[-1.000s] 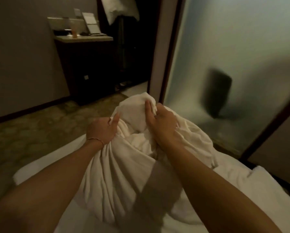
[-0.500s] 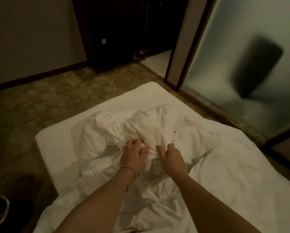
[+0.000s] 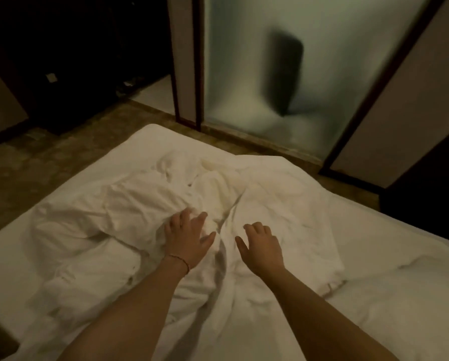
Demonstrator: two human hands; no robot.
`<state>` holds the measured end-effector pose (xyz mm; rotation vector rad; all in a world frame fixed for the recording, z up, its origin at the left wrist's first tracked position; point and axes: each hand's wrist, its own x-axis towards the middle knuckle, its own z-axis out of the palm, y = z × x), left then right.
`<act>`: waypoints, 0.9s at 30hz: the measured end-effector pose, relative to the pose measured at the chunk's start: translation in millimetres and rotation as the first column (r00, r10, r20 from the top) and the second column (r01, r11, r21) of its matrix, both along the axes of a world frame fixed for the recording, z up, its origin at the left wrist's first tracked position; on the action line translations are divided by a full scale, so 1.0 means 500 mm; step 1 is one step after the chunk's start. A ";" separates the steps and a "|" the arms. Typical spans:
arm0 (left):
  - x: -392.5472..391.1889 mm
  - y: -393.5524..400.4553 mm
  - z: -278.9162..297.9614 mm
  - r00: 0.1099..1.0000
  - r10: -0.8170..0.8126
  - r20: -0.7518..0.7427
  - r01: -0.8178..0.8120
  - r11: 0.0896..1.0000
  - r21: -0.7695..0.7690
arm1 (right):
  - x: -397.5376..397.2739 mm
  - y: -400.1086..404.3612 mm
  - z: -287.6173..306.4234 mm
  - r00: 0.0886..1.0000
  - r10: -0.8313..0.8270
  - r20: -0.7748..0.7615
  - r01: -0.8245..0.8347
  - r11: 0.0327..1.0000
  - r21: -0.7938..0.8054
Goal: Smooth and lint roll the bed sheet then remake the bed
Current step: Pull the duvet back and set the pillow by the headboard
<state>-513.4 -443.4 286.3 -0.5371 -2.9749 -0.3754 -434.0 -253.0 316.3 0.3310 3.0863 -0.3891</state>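
- Bed sheet [image 3: 145,212]: white, crumpled, heaped in folds across the middle of my bed [image 3: 400,295], its highest bunching just beyond my fingertips.
- Left hand [image 3: 187,238]: palm down, fingers spread and nearly straight, laid on a ridge of the sheet; it grips nothing. A thin bracelet [image 3: 181,260] circles the wrist.
- Right hand [image 3: 261,246]: palm down, thumb out, fingers loosely bent; whether it touches the cloth or hangs just above it I cannot tell. It holds nothing.
- Hands in relation: near each other, apart, with a deep crease of the sheet running between them toward me.
- Forearms: both bare, reaching in from the lower edge of the view.
- Mattress surface: white, flatter at my right and at the far left corner, where the heap does not reach.
- Floor [image 3: 48,162]: patterned carpet, dim, to the left of the bed and past its foot.
- Frosted glass panel [image 3: 244,61]: stands beyond the foot of the bed, in dark frames; a blurred dark shape [image 3: 283,74] shows through it.
- Dark furniture [image 3: 75,48]: far left, detail lost in shadow.
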 end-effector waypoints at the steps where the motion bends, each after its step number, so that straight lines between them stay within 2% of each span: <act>1: 0.024 0.033 0.001 0.999 -0.054 -0.007 0.054 0.998 -0.017 | 0.040 0.036 -0.006 0.999 -0.033 -0.008 0.033 0.999 0.010; 3: 0.078 0.108 0.002 0.987 -0.158 0.009 0.158 0.986 -0.045 | 0.124 0.105 -0.018 0.994 -0.103 -0.022 0.103 0.994 0.020; 8: 0.256 0.347 -0.039 0.922 -0.355 0.155 0.360 0.933 -0.008 | 0.385 0.291 -0.051 0.943 -0.333 0.018 0.333 0.943 0.015; 14: 0.525 0.621 -0.080 0.790 -0.575 0.215 0.575 0.815 0.068 | 0.743 0.492 -0.090 0.754 -0.652 0.087 0.647 0.759 0.075; 18: 0.678 0.746 -0.103 0.729 -0.585 0.356 0.602 0.795 0.076 | 0.914 0.574 -0.121 0.646 -0.757 0.096 0.753 0.653 0.080; 21: 0.754 0.821 -0.116 0.709 -0.547 0.445 0.566 0.818 0.105 | 0.998 0.621 -0.145 0.520 -0.840 0.157 0.854 0.518 -0.054; 25: 0.811 0.900 -0.119 0.717 -0.515 0.470 0.568 0.822 0.035 | 1.067 0.673 -0.174 0.455 -0.869 0.195 0.888 0.428 -0.166; 27: 0.829 0.931 -0.118 0.703 -0.558 0.441 0.632 0.775 -0.027 | 1.086 0.698 -0.188 0.432 -0.884 0.180 0.896 0.397 -0.197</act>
